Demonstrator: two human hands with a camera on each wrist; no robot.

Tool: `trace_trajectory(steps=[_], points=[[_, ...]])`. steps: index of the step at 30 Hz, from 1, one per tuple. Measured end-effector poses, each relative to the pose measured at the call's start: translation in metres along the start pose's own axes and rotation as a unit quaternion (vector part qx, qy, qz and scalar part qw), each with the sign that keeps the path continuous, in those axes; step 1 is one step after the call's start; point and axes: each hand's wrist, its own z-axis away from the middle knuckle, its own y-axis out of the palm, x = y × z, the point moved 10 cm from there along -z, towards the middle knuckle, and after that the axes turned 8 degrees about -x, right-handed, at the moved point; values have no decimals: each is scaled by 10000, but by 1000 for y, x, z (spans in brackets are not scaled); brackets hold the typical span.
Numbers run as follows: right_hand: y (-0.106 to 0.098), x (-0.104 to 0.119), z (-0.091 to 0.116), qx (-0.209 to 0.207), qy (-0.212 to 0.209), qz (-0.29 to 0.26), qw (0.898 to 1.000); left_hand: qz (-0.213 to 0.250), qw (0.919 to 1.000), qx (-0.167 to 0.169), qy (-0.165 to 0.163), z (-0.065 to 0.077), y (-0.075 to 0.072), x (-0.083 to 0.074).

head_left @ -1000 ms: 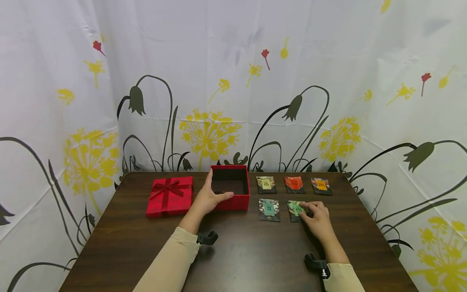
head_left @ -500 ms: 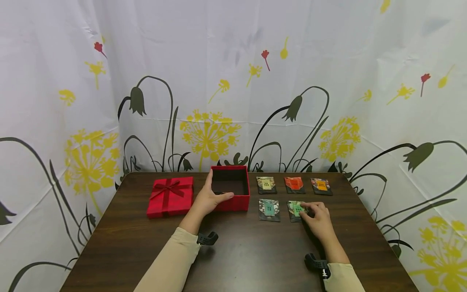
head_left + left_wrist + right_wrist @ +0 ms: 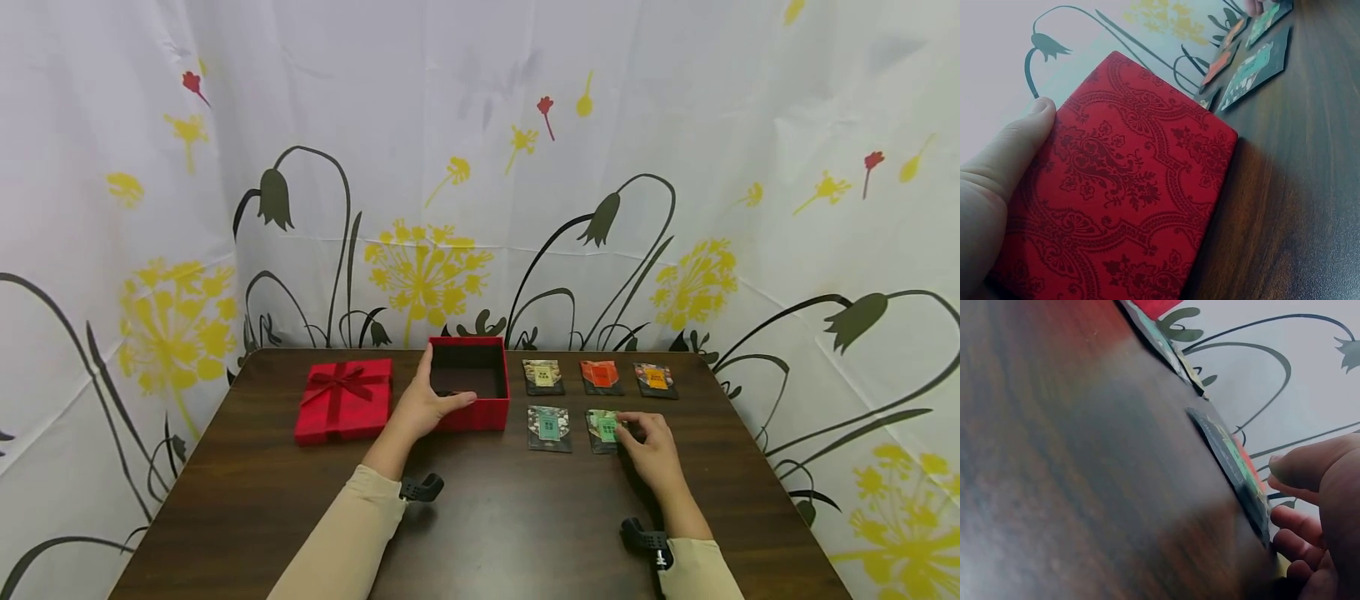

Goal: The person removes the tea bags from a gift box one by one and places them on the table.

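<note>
My left hand [image 3: 422, 408] holds the open red gift box [image 3: 480, 414] at its front left corner, with the thumb over the front rim and the fingers along the left side. In the left wrist view the thumb [image 3: 1007, 150] lies at the top edge of the patterned red wall [image 3: 1122, 162]. My right hand [image 3: 652, 450] is at the right edge of a green-labelled packet [image 3: 602, 431], which lies flat on the table. In the right wrist view its loosely curled fingers [image 3: 1297, 522] are beside that packet [image 3: 1232, 465]; whether they touch it is hard to tell.
A red box lid [image 3: 345, 400] with a ribbon bow lies left of the box. A teal-labelled packet [image 3: 549, 428] is left of the green one. Behind are yellow [image 3: 543, 377], red-orange [image 3: 601, 377] and orange [image 3: 656, 381] packets. A floral curtain [image 3: 480, 167] hangs behind the table.
The head view has shifted slightly, so everything sits a little further left and up in it. Both hands, the box and the packets keep their places.
</note>
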Motion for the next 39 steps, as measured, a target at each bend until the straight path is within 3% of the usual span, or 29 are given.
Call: trace_trajectory(steps=[7,11,14,16,22,26,32,39], points=[[-5,-3,1,-284,481,-427,9975,-34,10000,-1,61,0,-3,-2],[-20,0,10,-850,981,-925,9872,-31,10000,-5,19,2,-1,4],[-28,16,14,-1073,1066,-1333,9795,-22,10000,19,-7,3,2,7],[-28,35,13,-996,949,-1573,9779,-58,10000,35,17,2,4,8],[-7,93,9,-251,703,-2110,9746,-47,10000,28,61,2,4,7],[11,122,11,28,850,-2825,9555,3,9999,16,101,3,5,5],[43,158,23,652,1159,-3864,9127,-47,10000,13,31,3,4,6],[69,199,21,1203,1292,-4631,8685,1,10000,-5,81,1,-1,1]])
